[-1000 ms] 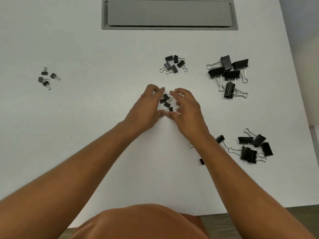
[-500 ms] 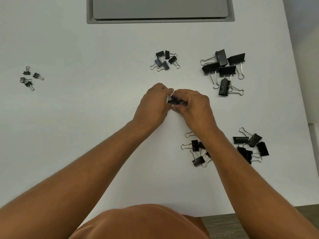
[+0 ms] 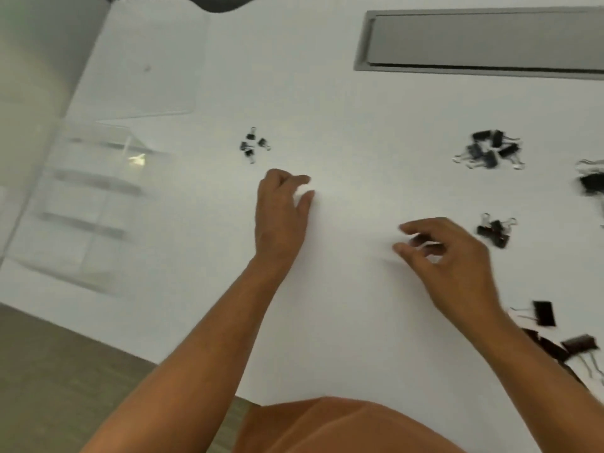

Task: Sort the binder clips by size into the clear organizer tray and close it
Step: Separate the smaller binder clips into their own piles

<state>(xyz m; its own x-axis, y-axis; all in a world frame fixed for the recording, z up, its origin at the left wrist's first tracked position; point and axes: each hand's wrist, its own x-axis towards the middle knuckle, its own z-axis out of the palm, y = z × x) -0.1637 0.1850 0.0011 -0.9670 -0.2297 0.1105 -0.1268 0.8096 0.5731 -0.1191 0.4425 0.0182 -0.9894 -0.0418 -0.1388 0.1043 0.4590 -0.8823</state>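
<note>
The clear organizer tray (image 3: pixel 81 220) stands at the table's left edge, blurred, with its dividers showing and its clear lid (image 3: pixel 147 67) lying open behind it. Black binder clips lie in separate piles: tiny ones (image 3: pixel 251 145), small ones (image 3: pixel 490 150), another small pile (image 3: pixel 495 232), large ones (image 3: pixel 591 184) at the right edge and medium ones (image 3: pixel 552 335) at the lower right. My left hand (image 3: pixel 281 207) hovers below the tiny pile with loosely curled fingers; nothing shows between thumb and forefinger. My right hand (image 3: pixel 451 256) hangs loosely curled just left of the nearer small pile, holding nothing that I can see.
A grey recessed panel (image 3: pixel 483 44) is set into the white table (image 3: pixel 343 109) at the back right. The table's near edge runs diagonally at the lower left, with wooden floor (image 3: pixel 49 371) beyond it. My lap fills the bottom middle.
My view has swung left, bringing the tray into sight. Both hands have let go of the small clips they had gathered, which now lie in a pile to the right, and moved apart.
</note>
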